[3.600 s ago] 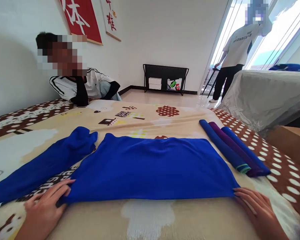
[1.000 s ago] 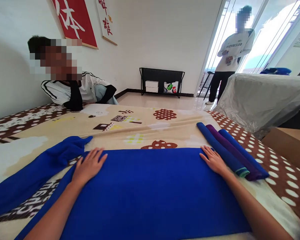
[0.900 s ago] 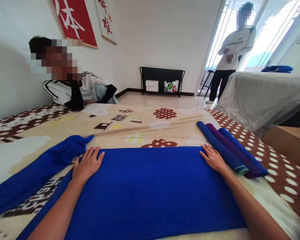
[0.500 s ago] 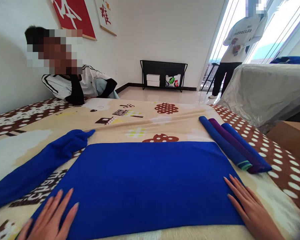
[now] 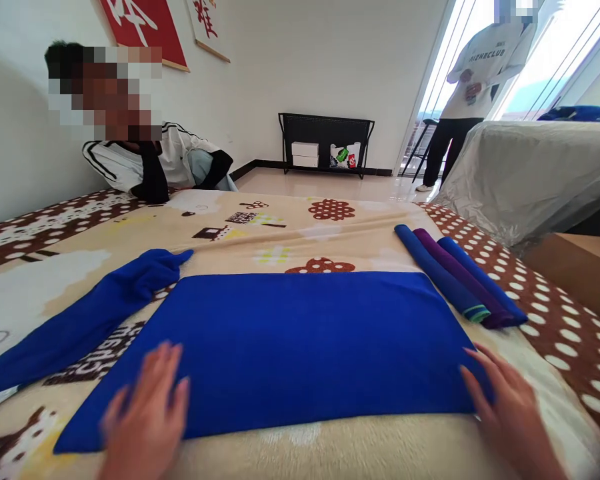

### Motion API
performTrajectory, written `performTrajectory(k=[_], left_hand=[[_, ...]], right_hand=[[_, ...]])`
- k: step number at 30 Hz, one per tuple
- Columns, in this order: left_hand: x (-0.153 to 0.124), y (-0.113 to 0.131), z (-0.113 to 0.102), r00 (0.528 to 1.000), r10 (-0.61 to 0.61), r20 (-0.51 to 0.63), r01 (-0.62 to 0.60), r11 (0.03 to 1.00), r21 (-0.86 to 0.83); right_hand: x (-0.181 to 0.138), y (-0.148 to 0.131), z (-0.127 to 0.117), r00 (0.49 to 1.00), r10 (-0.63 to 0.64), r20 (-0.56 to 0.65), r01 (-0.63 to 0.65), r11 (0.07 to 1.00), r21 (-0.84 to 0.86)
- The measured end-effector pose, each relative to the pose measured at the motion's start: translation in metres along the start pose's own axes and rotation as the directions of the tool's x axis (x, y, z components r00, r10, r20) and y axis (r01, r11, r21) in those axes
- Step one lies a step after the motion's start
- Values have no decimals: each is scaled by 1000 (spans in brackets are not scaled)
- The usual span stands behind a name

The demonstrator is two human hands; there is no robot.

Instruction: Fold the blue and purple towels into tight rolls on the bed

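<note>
A blue cloth (image 5: pixel 300 347) lies spread in a flat, roughly rectangular shape on the patterned blanket (image 5: pixel 260 450) before me. Over its near left part is my left hand (image 5: pixel 147 407), slightly blurred, with the thumb apart from the fingers; whether it touches the cloth I cannot tell. At the near right corner, my right hand (image 5: pixel 505 400) has its thumb and fingers apart at the cloth's edge. To the left lies a bunched blue cloth (image 5: pixel 87 317) with a white tag. Three rolled cloths, one blue with a green striped end (image 5: pixel 435 270), one purple (image 5: pixel 460 280) and one blue (image 5: pixel 483 283), lie at the right.
A person (image 5: pixel 150 153) leans on the far left of the blanket. Another person (image 5: pixel 475 87) stands by the window. A black rack (image 5: pixel 325 130) is against the back wall. On the right are a plastic-covered piece of furniture (image 5: pixel 535 170) and a cardboard box (image 5: pixel 580 267).
My left hand has moved right and inward over the cloth, leaving its near left corner uncovered. My right hand has shifted slightly and its fingers are more bent. The view has tilted down a little.
</note>
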State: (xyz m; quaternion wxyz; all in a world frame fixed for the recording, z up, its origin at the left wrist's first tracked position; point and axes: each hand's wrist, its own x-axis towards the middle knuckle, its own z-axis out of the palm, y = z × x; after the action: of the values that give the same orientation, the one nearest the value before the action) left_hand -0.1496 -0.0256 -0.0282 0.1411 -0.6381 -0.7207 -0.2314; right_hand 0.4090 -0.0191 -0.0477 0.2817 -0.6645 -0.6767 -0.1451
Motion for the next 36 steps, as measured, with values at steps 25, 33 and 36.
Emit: performTrajectory(k=[25,33,36], left_hand=[[94,170,34,837,348,423,-319,937,-138],[160,24,72,895,-29,445,11,999,43],[167,-39,61,909,-159,384,128,986,105]], right_hand=[[107,-160,59,838,-354,415,302,935,187],[135,-59,92,881,-119,458,101,993,64],[136,8,79,894,22,447,-13,1000,-22]])
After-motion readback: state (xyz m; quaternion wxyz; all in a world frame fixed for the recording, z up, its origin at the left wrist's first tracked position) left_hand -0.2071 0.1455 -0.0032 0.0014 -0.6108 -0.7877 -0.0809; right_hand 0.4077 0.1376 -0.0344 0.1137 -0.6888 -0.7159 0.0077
